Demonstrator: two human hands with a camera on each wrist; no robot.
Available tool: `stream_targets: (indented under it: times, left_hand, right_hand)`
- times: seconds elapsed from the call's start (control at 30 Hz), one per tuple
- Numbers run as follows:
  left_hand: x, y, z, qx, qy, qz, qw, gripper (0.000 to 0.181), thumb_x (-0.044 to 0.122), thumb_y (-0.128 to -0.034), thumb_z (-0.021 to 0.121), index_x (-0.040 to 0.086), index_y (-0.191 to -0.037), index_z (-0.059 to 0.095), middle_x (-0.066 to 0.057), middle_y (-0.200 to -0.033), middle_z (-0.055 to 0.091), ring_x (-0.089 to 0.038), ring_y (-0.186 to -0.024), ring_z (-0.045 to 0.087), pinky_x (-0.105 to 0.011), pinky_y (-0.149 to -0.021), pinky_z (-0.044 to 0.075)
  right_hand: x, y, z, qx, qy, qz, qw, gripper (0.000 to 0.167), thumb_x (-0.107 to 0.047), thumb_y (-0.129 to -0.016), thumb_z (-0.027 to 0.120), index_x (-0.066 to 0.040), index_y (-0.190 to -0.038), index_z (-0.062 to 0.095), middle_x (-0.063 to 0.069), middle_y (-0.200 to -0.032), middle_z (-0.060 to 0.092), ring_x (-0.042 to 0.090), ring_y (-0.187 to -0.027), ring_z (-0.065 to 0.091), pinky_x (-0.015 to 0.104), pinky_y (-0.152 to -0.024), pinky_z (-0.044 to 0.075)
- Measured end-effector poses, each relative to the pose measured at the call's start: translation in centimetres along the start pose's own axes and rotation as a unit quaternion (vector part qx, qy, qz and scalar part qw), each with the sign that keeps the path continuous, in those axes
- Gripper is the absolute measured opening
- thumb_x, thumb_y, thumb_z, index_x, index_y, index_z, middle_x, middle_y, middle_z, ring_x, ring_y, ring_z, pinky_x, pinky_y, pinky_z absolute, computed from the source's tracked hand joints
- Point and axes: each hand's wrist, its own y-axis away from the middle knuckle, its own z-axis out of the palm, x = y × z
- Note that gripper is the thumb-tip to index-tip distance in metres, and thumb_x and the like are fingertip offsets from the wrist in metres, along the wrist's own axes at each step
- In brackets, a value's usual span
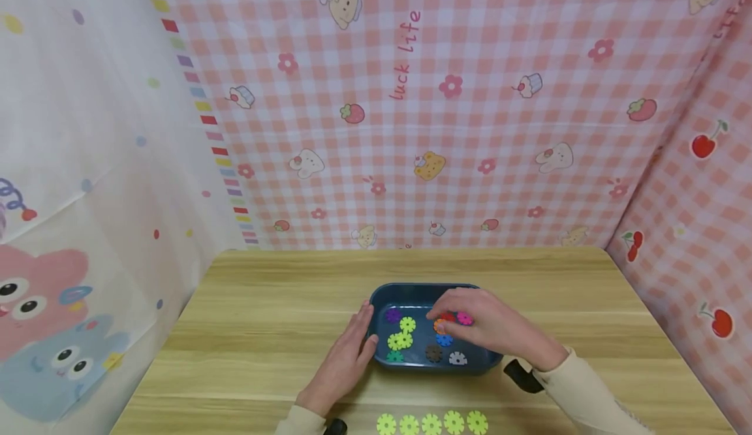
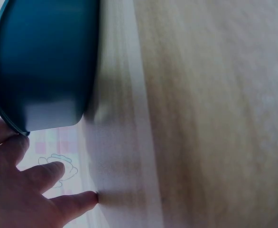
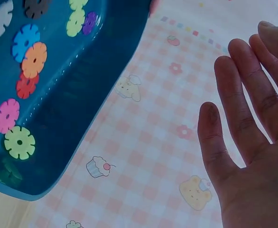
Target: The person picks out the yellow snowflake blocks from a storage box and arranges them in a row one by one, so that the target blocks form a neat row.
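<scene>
My left hand touches the left end of a dark blue tray, its fingers extended along the rim. In the left wrist view, the fingertips sit beside the tray's rim. Over the tray's right half hovers my right hand, fingers loosely bent and nothing visible in them. Notched plastic discs lie in the tray: yellow-green, purple, green, dark brown, white, blue and pink. Orange and red discs overlap, partly hidden by the right hand in the head view.
In front of the tray, several yellow-green discs form a row on the wooden table. A pink checked cloth hangs behind the table, with printed cloths at both sides. Dark straps circle both wrists.
</scene>
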Motion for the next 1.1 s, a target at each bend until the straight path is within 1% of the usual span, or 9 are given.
stream_targets:
  times: [0.23, 0.3, 0.43, 0.53, 0.73, 0.9, 1.0, 1.1]
  left_hand:
    - [-0.1, 0.1, 0.1, 0.003, -0.001, 0.004, 1.0, 0.057, 0.024, -0.1119, 0.046, 0.003, -0.162, 0.03, -0.012, -0.171, 0.023, -0.036, -0.154, 0.027, -0.053, -0.123, 0.027]
    - [-0.1, 0.1, 0.1, 0.001, 0.0, 0.004, 1.0, 0.057, 0.024, -0.1119, 0.046, 0.003, -0.162, 0.03, -0.011, -0.171, 0.023, -0.035, -0.154, 0.027, -0.053, -0.123, 0.027]
    - [-0.1, 0.0, 0.1, -0.002, 0.001, 0.001, 1.0, 0.057, 0.025, -0.1121, 0.046, 0.004, -0.163, 0.029, -0.01, -0.171, 0.022, -0.034, -0.155, 0.026, -0.054, -0.123, 0.027]
    - [-0.1, 0.0, 0.1, -0.004, 0.002, -0.001, 1.0, 0.057, 0.025, -0.1122, 0.045, 0.004, -0.163, 0.029, -0.01, -0.171, 0.022, -0.035, -0.155, 0.026, -0.055, -0.122, 0.027]
    - [0.0, 0.0, 0.0, -0.004, 0.001, -0.003, 1.0, 0.058, 0.025, -0.1123, 0.045, 0.004, -0.163, 0.028, -0.012, -0.171, 0.022, -0.037, -0.154, 0.026, -0.057, -0.122, 0.028]
    - [0.0, 0.1, 0.0, -0.006, 0.002, -0.003, 1.0, 0.058, 0.025, -0.1124, 0.045, 0.004, -0.163, 0.028, -0.011, -0.171, 0.021, -0.036, -0.155, 0.025, -0.056, -0.122, 0.027]
    - [0.0, 0.1, 0.0, -0.005, 0.002, -0.002, 1.0, 0.057, 0.025, -0.1124, 0.044, 0.005, -0.163, 0.028, -0.009, -0.172, 0.02, -0.035, -0.155, 0.025, -0.054, -0.123, 0.027]
    - [-0.1, 0.1, 0.0, -0.005, 0.001, 0.0, 1.0, 0.057, 0.024, -0.1124, 0.044, 0.004, -0.163, 0.028, -0.009, -0.172, 0.02, -0.035, -0.155, 0.025, -0.054, -0.123, 0.027]
  right_hand:
    - [1.1, -1.8, 0.1, -0.051, -0.006, 0.01, 0.9987, 0.019, -0.015, -0.098, 0.073, -0.018, -0.117, 0.075, -0.005, -0.114, 0.073, 0.016, -0.103, 0.071, 0.036, -0.088, 0.06]
    - [1.4, -2.2, 0.3, -0.062, -0.011, 0.015, 0.9979, 0.02, -0.017, -0.099, 0.073, -0.018, -0.118, 0.074, -0.006, -0.115, 0.073, 0.018, -0.104, 0.071, 0.038, -0.089, 0.06]
    - [2.1, -3.1, 0.8, -0.086, -0.013, 0.034, 0.9957, 0.02, -0.023, -0.1, 0.072, -0.02, -0.119, 0.075, -0.008, -0.117, 0.072, 0.016, -0.107, 0.069, 0.039, -0.092, 0.059]
    - [2.6, -3.8, 1.3, -0.102, -0.005, 0.043, 0.9938, 0.02, -0.024, -0.1, 0.072, -0.021, -0.119, 0.075, -0.009, -0.117, 0.072, 0.014, -0.108, 0.068, 0.037, -0.094, 0.059]
    - [3.6, -4.8, 2.8, -0.143, 0.0, 0.048, 0.9885, 0.022, -0.023, -0.099, 0.073, -0.018, -0.12, 0.076, -0.01, -0.117, 0.071, 0.015, -0.11, 0.067, 0.035, -0.096, 0.057]
    - [4.4, -5.3, 4.2, -0.179, -0.004, 0.06, 0.9819, 0.026, -0.019, -0.097, 0.076, -0.014, -0.122, 0.076, -0.009, -0.121, 0.07, 0.014, -0.115, 0.065, 0.037, -0.101, 0.055]
    - [5.0, -5.4, 4.9, -0.198, -0.012, 0.067, 0.9777, 0.028, -0.016, -0.096, 0.077, -0.013, -0.124, 0.075, -0.008, -0.124, 0.07, 0.012, -0.119, 0.063, 0.037, -0.104, 0.053]
    - [5.5, -5.5, 5.6, -0.211, -0.011, 0.066, 0.9752, 0.03, -0.015, -0.095, 0.077, -0.014, -0.125, 0.075, -0.009, -0.126, 0.07, 0.012, -0.123, 0.061, 0.038, -0.108, 0.051]
